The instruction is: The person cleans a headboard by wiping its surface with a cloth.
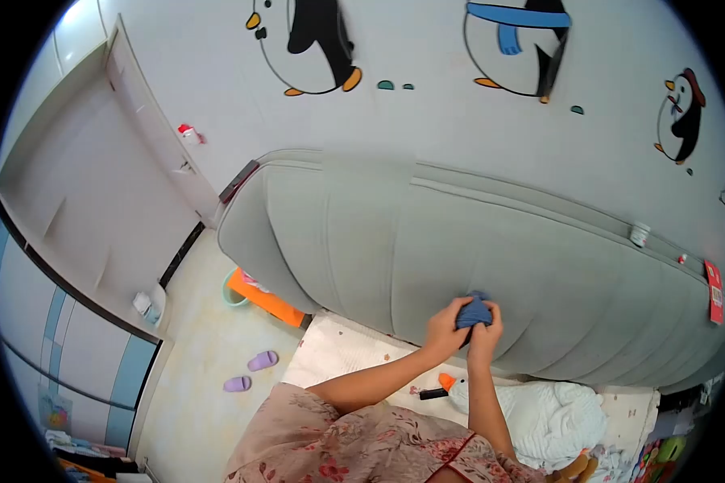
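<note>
A small blue bundle of ribbed cloth [474, 313] is gripped between my two hands, in front of the grey padded headboard [354, 233]. My left hand [445, 328] closes on its left side, with the thumb and fingers pressed to the fabric. On the other side my right hand [486, 330] wraps round it. A dark bit shows below the bundle between the hands; I cannot make out what it is. Under my forearms lies the cream patterned bed sheet [338, 350].
On the bed are a white crumpled blanket [556, 419], an orange-beaked plush toy [449, 381] and a black flat item [433, 394]. A white jar [640, 234] stands on the headboard ledge. Purple slippers [262, 360] and an orange box [266, 299] are on the floor at left.
</note>
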### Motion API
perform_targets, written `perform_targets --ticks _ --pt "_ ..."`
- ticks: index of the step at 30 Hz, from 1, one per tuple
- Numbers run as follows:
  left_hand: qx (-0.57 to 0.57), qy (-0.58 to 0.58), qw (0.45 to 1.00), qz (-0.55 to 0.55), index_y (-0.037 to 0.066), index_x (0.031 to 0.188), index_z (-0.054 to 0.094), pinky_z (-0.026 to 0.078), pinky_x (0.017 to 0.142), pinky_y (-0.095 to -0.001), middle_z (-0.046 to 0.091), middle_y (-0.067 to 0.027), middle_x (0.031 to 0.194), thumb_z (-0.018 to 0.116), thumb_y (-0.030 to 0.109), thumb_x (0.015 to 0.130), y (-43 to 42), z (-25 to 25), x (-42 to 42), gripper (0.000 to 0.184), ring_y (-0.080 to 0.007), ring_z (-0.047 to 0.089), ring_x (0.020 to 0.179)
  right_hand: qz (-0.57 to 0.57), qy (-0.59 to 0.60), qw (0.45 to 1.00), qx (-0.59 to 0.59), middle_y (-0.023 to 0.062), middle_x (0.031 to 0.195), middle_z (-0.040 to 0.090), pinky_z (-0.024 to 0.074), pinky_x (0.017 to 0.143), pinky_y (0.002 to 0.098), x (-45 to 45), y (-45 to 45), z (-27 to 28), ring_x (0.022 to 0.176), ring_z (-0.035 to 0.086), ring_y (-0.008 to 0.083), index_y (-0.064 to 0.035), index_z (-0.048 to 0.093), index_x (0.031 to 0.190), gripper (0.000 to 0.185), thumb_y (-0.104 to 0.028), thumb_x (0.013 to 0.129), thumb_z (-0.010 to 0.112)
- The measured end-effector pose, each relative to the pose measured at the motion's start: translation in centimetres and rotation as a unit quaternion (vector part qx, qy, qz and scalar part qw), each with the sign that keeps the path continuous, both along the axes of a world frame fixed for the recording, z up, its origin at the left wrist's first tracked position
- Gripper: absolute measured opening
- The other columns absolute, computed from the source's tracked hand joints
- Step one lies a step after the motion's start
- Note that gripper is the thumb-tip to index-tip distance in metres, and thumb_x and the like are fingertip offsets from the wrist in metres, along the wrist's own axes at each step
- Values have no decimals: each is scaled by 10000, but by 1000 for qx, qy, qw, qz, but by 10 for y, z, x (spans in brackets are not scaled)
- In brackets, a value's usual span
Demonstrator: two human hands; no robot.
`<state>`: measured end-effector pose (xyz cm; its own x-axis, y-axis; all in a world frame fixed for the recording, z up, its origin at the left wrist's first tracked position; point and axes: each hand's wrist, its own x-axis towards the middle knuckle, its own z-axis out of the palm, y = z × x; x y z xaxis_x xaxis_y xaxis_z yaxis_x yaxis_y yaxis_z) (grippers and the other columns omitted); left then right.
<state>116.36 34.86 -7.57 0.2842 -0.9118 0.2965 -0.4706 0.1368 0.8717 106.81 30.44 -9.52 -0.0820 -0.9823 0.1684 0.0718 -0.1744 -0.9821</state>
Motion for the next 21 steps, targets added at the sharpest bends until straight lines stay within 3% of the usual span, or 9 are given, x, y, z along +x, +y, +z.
perform_targets --ticks 1,2,3,6,10,12,13,18,21 --pt "7 53 998 20 96 1293 567 541 808 -398 684 -184 1065 658 15 791 11 -2 12 517 -329 691 951 48 29 998 -17 93 900 607 499 825 317 11 9 5 851 587 225 4 603 1033 389 63 689 430" --pt "35 76 996 29 98 1311 547 537 846 -391 680 -188 1088 672 -7 783 20 0 25 553 -313 685 1014 101 24 991 89 101 876 632 518 785 336 19 23 47 821 610 221 -4 609 1037 377 60 694 466" --pt "35 79 996 35 98 1311 547 537 846 -391 680 -188 1088 672 -7 783 29 0 38 553 -313 685 1014 107 28 990 89 101 876 632 518 785 336 29 20 39 821 610 221 -4 609 1037 377 60 694 466" --pt "-4 -2 997 74 104 1327 530 533 854 -401 682 -185 1086 687 12 783 49 -2 83 573 -334 668 1034 200 198 959 7 180 964 692 528 777 381 58 13 24 861 685 311 -38 631 1064 379 13 696 559" --pt "-111 -249 956 104 133 1103 691 468 736 -415 655 -79 886 731 37 668 45 19 170 448 -302 633 856 285 272 910 -127 167 954 680 520 760 388 102 2 85 862 660 361 -58 648 1068 382 -14 692 601" --pt "-154 -330 922 129 150 1052 717 406 669 -404 577 -43 766 717 43 641 31 61 207 425 -263 587 760 271 328 865 -266 153 896 648 507 733 414 128 -12 113 825 636 359 -72 662 1072 403 -13 676 620" --pt "-193 -346 907 142 155 1047 720 377 648 -399 532 -35 723 704 43 641 23 78 220 422 -248 560 725 273 332 862 -268 153 896 648 507 733 414 141 -19 127 825 636 359 -72 662 1072 403 -13 676 620" --pt "-280 -382 860 188 161 1020 722 385 688 -390 531 -37 767 659 60 693 -31 128 267 348 -246 555 764 167 290 875 -350 142 878 622 487 735 439 192 -58 161 826 613 364 -88 677 1077 393 -26 690 646" --pt "-347 -415 821 183 169 1006 722 400 726 -394 523 -57 782 608 94 765 -78 143 298 277 -261 551 785 83 350 851 -384 122 951 619 463 789 434 215 -84 179 921 598 347 -99 684 1076 378 -30 705 662"
